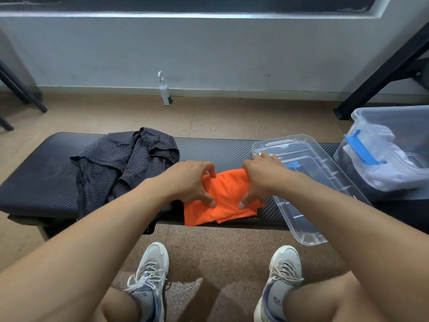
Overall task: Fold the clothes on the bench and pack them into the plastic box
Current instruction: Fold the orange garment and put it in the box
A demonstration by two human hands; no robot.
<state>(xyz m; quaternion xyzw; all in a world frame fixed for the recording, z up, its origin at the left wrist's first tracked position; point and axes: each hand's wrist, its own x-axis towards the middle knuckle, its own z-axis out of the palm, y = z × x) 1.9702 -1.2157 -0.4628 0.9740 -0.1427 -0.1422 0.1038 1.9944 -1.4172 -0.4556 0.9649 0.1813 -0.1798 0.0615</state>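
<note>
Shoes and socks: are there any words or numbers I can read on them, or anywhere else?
Right sock: a dark printed mark, too blurred to read.
Left shoe: small marks near the tongue, too small to read.
White bottle by the wall: no readable label.
Nothing else shows text.

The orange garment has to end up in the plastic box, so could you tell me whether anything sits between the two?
Yes. The clear lid lies on the bench directly right of the orange garment, between it and the plastic box. Both hands, left hand and right hand, grip the garment, so it would need lifting over the lid.
</note>
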